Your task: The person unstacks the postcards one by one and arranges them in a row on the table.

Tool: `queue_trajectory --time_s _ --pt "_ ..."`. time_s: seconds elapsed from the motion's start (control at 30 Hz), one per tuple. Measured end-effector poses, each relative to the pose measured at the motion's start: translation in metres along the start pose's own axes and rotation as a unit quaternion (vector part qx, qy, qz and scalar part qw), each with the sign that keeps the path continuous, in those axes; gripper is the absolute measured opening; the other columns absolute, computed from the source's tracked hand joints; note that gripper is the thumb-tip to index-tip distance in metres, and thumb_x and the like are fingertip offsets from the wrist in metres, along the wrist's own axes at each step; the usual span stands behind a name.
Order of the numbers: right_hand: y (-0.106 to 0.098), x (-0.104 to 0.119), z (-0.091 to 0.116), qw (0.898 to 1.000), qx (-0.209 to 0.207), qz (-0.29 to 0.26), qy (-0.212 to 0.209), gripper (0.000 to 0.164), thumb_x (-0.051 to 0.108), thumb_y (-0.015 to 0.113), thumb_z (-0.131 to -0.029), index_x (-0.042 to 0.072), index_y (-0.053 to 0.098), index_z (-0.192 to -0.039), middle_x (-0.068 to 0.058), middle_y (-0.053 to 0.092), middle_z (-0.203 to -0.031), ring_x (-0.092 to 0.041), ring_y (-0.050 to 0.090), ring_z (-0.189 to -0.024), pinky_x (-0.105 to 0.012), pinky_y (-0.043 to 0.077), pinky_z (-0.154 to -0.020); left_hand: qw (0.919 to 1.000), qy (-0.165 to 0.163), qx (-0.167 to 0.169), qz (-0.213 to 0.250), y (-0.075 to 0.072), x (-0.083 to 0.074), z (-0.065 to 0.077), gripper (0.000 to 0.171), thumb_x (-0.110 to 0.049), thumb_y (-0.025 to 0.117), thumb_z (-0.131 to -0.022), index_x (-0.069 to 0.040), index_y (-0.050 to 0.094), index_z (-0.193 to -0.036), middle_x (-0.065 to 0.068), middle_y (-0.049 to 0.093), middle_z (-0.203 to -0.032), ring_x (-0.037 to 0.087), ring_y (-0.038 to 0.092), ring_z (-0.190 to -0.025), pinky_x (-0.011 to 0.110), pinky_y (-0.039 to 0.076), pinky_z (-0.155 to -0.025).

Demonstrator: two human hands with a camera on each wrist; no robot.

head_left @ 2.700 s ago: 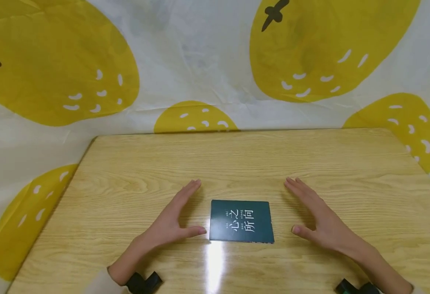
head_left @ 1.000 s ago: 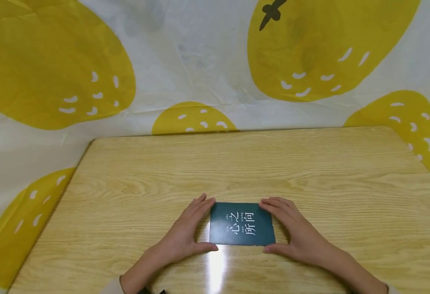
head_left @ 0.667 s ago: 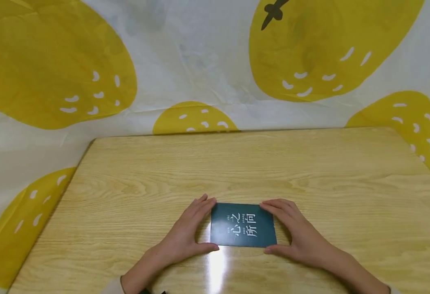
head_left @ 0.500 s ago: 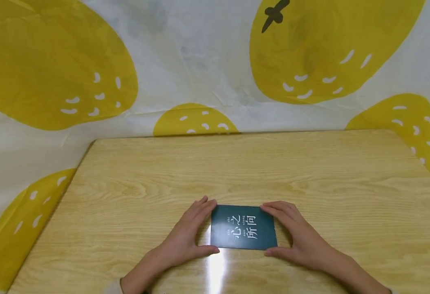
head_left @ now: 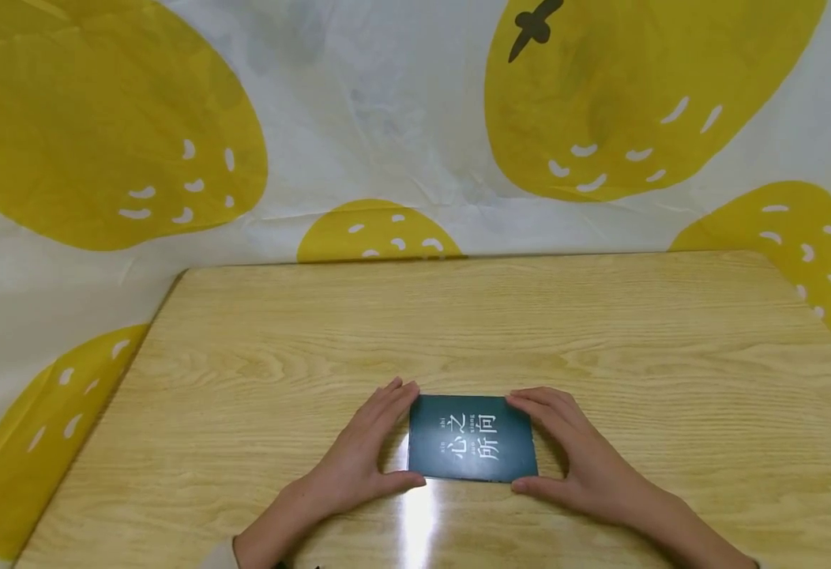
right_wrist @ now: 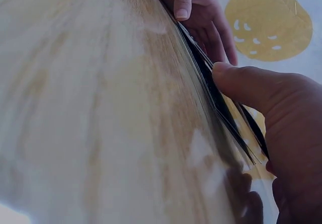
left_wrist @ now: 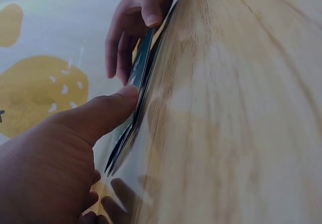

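Note:
A small dark teal booklet point(head_left: 426, 442) with white Chinese lettering lies flat, cover up and turned sideways, low at the table's near middle in the head view. My left hand point(head_left: 355, 454) grips its left end, thumb at the near edge and fingertips at the far corner. At the opposite end my right hand point(head_left: 586, 462) holds it the same way. Both wrist views look along the thin booklet point(right_wrist: 201, 65) edge-on, and its leaves part a little at the corners. In the left wrist view, the left thumb point(left_wrist: 113, 105) presses on the booklet's edge point(left_wrist: 143, 58).
The light wood-grain table point(head_left: 280, 316) spreads out behind and beside the hands, with a bright glare streak point(head_left: 418, 521) in front of the booklet. A white cloth point(head_left: 380, 103) printed with large yellow fruit hangs along the back and left side.
Earlier both hands stood spread apart on either side of the booklet; they have since come inward and gripped its ends. Over the last second hands and booklet have hardly moved.

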State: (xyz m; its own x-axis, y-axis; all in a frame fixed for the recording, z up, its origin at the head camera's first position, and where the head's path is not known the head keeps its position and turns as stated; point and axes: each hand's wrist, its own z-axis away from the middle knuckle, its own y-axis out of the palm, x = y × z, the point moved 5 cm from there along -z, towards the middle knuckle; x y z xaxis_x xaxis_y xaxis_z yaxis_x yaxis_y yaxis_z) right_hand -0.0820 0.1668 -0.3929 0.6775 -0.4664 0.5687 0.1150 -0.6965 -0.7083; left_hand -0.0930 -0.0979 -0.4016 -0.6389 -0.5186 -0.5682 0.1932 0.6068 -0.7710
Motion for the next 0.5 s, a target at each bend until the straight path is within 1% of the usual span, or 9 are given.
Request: queue_trajectory --time_s 0.17,0.37,0.43,0.5 --pt "-0.0010 0.0008 -0.0019 1.000 0.002 -0.009 -0.002 0.087 0.032 0.086 -0.069 0.005 0.044 -0.141 -0.012 0.043 -0.139 -0.026 0.034 -0.128 -0.017 0.022 -0.108 1.0000 0.003 -0.002 0.002 -0.0008 0.0016 -0.0008 0.100 -0.041 0.082 -0.072 -0.006 0.030 -0.149 0.011 0.033 -0.151 0.033 0.023 -0.140 0.045 0.018 -0.114" --pt "-0.0008 -0.0005 -0.0029 1.000 0.015 -0.011 0.009 0.087 0.033 0.086 -0.070 0.006 0.043 -0.141 -0.011 0.042 -0.139 -0.025 0.034 -0.128 -0.017 0.022 -0.108 0.9998 -0.018 0.010 0.005 -0.0012 0.0036 -0.0006 0.101 -0.042 0.082 -0.071 -0.010 0.029 -0.150 0.008 0.033 -0.151 0.029 0.021 -0.142 0.043 0.016 -0.115" --pt "-0.0007 -0.0002 -0.0033 1.000 0.011 -0.010 0.001 0.088 0.032 0.086 -0.070 0.005 0.043 -0.141 -0.013 0.042 -0.138 -0.026 0.034 -0.127 -0.017 0.023 -0.107 0.9996 -0.022 0.016 0.006 -0.0012 0.0037 -0.0004 0.102 -0.042 0.083 -0.071 -0.011 0.028 -0.151 0.006 0.032 -0.152 0.028 0.019 -0.142 0.043 0.015 -0.115" --pt "-0.0005 -0.0002 -0.0035 1.000 0.009 -0.008 -0.002 0.088 0.032 0.086 -0.069 0.005 0.043 -0.141 -0.013 0.042 -0.138 -0.026 0.035 -0.126 -0.016 0.023 -0.107 0.9997 -0.019 0.018 0.004 -0.0010 0.0036 -0.0004 0.102 -0.042 0.083 -0.070 -0.011 0.028 -0.151 0.006 0.032 -0.152 0.028 0.019 -0.142 0.043 0.015 -0.115"
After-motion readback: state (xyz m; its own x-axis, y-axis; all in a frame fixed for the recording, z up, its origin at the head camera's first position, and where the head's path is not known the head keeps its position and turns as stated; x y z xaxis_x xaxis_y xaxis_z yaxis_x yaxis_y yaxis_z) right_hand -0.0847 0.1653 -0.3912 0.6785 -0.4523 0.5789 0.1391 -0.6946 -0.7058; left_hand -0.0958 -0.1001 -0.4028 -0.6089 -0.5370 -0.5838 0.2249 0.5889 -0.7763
